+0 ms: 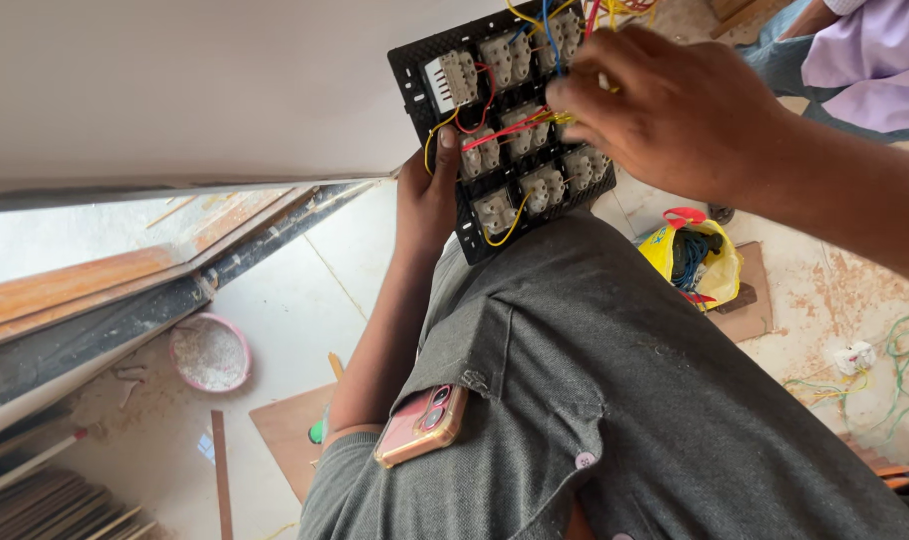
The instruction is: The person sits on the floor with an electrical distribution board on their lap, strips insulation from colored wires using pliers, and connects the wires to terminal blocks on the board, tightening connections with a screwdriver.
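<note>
A black switch plate (475,235) rests back side up on my raised knee, with several grey switch modules joined by red, yellow and blue wires. My left hand (427,195) grips its lower left edge, thumb pressed on the frame. My right hand (665,110) reaches in from the right over the plate's upper right corner, fingers pinched on the wires (535,118) there. What the fingertips hold besides wire is hidden.
A pink phone (422,425) sticks out of my grey trouser pocket. A yellow bag (720,265) with wire coils lies on the floor at right, near loose green and yellow wire (900,350). A pink bowl (211,352) of white powder sits at left. Another person (865,60) sits at upper right.
</note>
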